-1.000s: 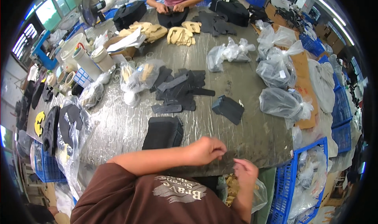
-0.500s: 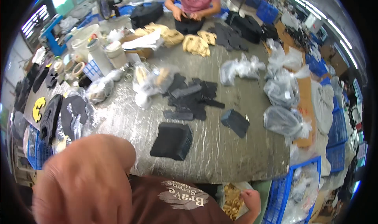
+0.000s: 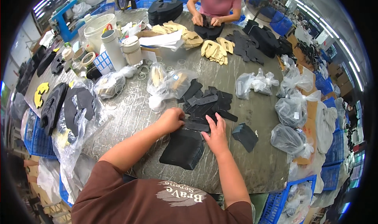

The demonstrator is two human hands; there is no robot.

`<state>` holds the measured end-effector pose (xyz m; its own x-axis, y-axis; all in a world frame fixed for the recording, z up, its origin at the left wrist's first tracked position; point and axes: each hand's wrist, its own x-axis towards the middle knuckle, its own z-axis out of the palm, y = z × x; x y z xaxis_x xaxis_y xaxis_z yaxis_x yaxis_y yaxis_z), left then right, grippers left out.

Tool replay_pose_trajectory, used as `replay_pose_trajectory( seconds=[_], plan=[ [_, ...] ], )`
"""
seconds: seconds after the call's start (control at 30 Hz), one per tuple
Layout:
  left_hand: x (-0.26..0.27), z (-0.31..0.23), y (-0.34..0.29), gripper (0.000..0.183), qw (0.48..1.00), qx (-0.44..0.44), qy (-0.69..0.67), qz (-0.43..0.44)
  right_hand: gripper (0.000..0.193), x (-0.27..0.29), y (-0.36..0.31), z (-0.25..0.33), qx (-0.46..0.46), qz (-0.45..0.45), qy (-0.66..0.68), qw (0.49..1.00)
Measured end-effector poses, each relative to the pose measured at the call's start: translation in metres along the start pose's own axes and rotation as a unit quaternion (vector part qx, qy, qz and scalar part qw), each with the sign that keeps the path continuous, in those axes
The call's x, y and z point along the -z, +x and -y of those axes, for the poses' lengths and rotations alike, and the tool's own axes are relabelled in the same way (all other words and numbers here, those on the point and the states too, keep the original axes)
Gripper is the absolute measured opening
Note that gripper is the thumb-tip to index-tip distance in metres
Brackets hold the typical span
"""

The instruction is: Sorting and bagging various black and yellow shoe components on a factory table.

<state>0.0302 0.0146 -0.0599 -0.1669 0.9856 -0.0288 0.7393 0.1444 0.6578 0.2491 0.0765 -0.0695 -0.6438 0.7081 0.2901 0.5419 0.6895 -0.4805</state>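
A flat black strip (image 3: 197,126) lies along the front of a loose heap of black cut pieces (image 3: 210,102). At its left end are the curled fingers of my left hand (image 3: 170,120), which appear to pinch it. My right hand (image 3: 217,134) is at the strip's other end, thumb and fingers spread around it. Just in front of the strip sits a neat stack of black pieces (image 3: 181,148), between my forearms. Right of my right hand stands a smaller black stack (image 3: 245,137).
Clear plastic bags (image 3: 289,139) line the right side. Other bags (image 3: 157,88) lie beyond my left hand. A white bottle (image 3: 113,47) and jars stand far left. Across the table a person (image 3: 218,5) handles black pieces near tan cut-outs (image 3: 214,50). A blue crate (image 3: 289,200) stands lower right.
My left hand has dropped from close before the camera to the strip. My right hand has moved up from a box of gold-coloured pieces at the lower right. The view has shifted.
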Motion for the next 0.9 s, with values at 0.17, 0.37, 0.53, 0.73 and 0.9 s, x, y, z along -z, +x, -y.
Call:
replay_pose_trajectory(
  seconds=[0.17,0.37,0.53,0.73,0.9],
  plan=[
    [-0.005,-0.016,0.024,0.025,0.993,-0.007,-0.116,-0.029,0.051,-0.006,-0.002,-0.007,0.033,-0.030,-0.023,0.999],
    [-0.005,-0.024,0.058,0.072,0.978,-0.190,0.067,0.061,0.045,-0.002,0.014,-0.001,0.060,-0.015,-0.097,0.993],
    [0.005,-0.025,0.056,0.090,0.952,-0.226,0.155,0.140,0.041,-0.009,0.029,-0.017,0.058,-0.028,-0.102,0.993],
    [-0.011,-0.026,0.043,0.078,0.958,-0.183,0.212,0.055,0.046,-0.014,0.029,-0.015,0.088,-0.061,-0.067,0.992],
    [-0.004,-0.028,0.046,0.071,0.951,-0.189,0.235,0.071,0.049,-0.011,0.031,-0.017,0.131,-0.020,-0.096,0.986]
  ],
)
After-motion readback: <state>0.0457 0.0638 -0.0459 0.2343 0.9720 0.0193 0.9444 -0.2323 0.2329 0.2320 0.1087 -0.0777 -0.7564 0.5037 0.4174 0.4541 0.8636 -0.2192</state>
